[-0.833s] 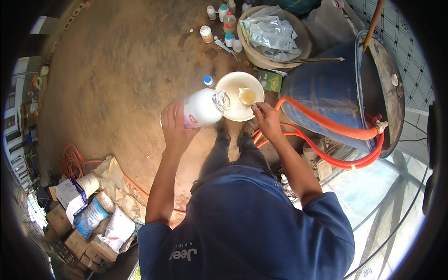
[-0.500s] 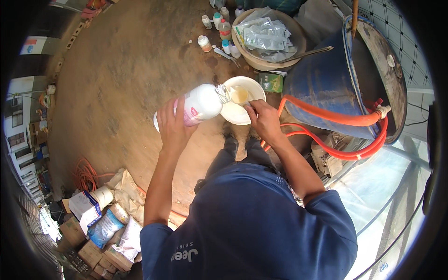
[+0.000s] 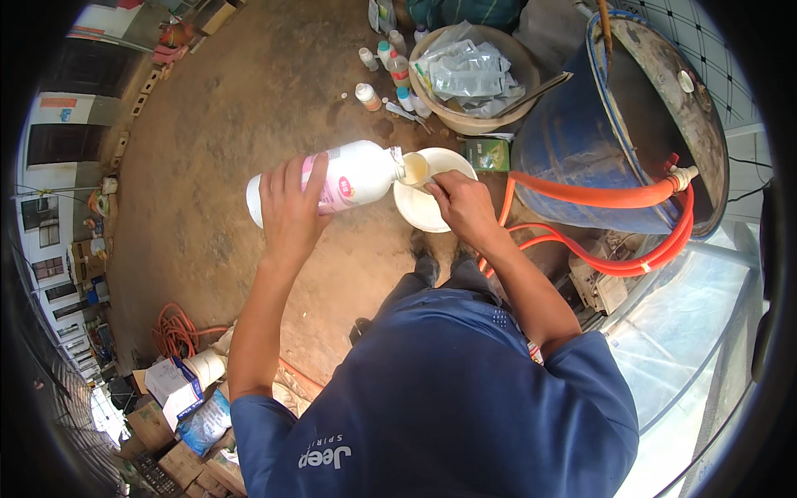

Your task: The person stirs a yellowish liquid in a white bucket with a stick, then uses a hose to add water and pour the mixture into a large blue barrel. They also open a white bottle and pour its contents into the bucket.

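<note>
My left hand (image 3: 289, 203) is wrapped round a large white bottle (image 3: 368, 168) with a pink label. The bottle lies nearly level, its open mouth pointing right, against the rim of a small measuring cup (image 3: 416, 168) with yellowish liquid in it. My right hand (image 3: 465, 207) has its fingers closed on the cup's near right side, perhaps on a handle; the grip itself is partly hidden. Below the cup stands a white bucket (image 3: 421, 212) with pale contents, in front of my feet.
A blue barrel (image 3: 560, 153) with an orange hose (image 3: 598, 195) stands at the right. Beyond the bucket are a green box (image 3: 486, 154), a tan tub (image 3: 477, 124) of plastic packets and several small bottles (image 3: 367, 97). Cartons (image 3: 170, 390) and an orange hose coil (image 3: 174, 330) lie at the lower left.
The bottle has drawn left and turned closer to level, its mouth now at the cup's rim. The cup has shifted slightly left. The whole view has swung a little.
</note>
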Demonstrator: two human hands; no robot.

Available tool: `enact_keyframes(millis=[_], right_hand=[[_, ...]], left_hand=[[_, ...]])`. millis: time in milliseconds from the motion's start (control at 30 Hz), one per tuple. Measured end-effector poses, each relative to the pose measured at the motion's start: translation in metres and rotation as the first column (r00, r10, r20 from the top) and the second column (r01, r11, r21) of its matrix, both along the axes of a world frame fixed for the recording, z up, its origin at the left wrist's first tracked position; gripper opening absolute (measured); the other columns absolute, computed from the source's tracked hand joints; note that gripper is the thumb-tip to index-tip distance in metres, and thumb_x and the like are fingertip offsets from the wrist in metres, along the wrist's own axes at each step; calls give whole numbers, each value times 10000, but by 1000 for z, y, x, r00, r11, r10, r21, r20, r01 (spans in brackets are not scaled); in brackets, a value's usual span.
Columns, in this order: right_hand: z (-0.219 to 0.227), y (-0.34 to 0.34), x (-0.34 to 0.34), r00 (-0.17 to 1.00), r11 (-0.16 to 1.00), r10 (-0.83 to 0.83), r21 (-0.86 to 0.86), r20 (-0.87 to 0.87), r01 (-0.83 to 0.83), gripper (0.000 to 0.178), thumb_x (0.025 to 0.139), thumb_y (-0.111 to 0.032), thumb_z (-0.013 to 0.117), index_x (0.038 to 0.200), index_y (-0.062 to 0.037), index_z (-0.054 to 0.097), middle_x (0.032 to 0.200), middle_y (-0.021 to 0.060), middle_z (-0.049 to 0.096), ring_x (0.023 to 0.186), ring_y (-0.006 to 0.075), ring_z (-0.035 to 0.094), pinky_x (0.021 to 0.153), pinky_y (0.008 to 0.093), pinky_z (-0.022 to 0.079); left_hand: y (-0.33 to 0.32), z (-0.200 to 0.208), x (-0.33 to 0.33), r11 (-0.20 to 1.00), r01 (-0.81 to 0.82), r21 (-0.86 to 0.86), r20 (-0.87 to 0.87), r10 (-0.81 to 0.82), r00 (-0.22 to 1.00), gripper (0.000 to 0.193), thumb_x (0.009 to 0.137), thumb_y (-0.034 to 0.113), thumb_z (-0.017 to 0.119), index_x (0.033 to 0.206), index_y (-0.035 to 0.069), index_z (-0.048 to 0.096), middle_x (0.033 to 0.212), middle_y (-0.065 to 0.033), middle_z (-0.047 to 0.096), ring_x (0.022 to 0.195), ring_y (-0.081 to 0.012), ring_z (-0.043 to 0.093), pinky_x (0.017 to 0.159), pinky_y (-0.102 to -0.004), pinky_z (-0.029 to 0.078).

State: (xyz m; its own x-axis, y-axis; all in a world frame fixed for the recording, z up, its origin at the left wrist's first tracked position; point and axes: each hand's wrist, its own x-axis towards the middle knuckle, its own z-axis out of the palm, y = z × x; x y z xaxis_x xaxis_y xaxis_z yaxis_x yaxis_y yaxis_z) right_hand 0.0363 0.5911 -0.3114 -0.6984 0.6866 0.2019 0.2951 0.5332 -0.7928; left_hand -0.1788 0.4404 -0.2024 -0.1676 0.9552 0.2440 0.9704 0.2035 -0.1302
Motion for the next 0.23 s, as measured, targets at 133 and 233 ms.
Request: enact_keyframes(millis=[133,233], right_hand=[[2,4,1,1000,1000,8,11,11,-8,188,918,-201,637,917,-18,683,860,186,665,749,398,635,677,486,490],[5,8,2,999,1000,12,2,34,-12,187,917,-202,637,930,-21,684,875,193,668,761,401,637,688,490,491]], left_hand=[[6,4,1,1000,1,-30,20,0,1000,914,533,146,917,1356,108,521,1289,-167,541,1196,-373,508,1037,-522,373],[10,7,3,1000,30,-4,-7,-30,1000,887,558,136,897,1359,147,516,1255,-148,538,1153,-338,520,1006,-514,380]])
